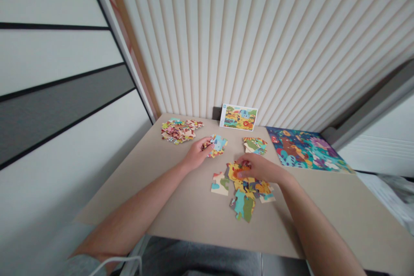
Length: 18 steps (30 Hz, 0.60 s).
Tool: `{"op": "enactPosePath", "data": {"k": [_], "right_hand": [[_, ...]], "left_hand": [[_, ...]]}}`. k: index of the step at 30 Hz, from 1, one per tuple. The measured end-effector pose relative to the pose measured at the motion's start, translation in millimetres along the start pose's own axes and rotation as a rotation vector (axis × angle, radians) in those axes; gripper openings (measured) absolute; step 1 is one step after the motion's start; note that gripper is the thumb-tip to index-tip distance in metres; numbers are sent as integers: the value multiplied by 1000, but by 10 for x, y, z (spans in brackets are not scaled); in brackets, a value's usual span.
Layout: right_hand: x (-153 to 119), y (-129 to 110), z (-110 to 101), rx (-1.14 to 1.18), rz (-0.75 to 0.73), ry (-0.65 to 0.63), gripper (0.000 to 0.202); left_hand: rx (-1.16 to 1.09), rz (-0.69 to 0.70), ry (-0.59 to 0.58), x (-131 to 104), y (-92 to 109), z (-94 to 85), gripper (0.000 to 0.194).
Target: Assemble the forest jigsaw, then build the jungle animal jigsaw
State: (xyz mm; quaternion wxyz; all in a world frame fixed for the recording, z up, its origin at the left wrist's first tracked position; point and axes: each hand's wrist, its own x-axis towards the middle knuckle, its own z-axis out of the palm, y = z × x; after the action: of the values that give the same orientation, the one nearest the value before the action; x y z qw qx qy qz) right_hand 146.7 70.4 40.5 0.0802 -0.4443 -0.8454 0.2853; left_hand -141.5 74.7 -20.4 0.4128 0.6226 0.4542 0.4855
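At the middle of the table, my left hand [196, 154] is closed around several jigsaw puzzle pieces [219, 143], the top one pale blue, with the thumb over their near side. My right hand [260, 167] reaches onto a loose heap of yellow, orange and green puzzle pieces [243, 202]. Its fingers and thumb pinch an orange-and-yellow puzzle piece [232, 174] at the heap's far edge; the fingertips are partly hidden. Just left of this heap lies a cream piece [220, 184] with green and blue patches.
A large pile of pieces [177, 131] sits at the back left, a smaller pile [255, 145] behind my right hand. A picture card [238, 117] leans near the pleated blind [207, 43]. The colourful finished-looking picture sheet [302, 148] lies flat on the right of the table [181, 215].
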Motion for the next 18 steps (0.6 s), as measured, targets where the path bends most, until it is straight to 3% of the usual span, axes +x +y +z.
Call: {"op": "enactPosePath", "data": {"k": [6,12,18], "right_hand": [[-4,-67,42,24,30,-43,39],[13,-143,-18,377,-45,-48,24],[56,-91,-51,694,-82,82,42]], "left_hand": [[33,8,4,3,-4,-13,49],[-22,-4,-19,2,14,3,50],[8,0,-21,-4,61,-1,49]]}}
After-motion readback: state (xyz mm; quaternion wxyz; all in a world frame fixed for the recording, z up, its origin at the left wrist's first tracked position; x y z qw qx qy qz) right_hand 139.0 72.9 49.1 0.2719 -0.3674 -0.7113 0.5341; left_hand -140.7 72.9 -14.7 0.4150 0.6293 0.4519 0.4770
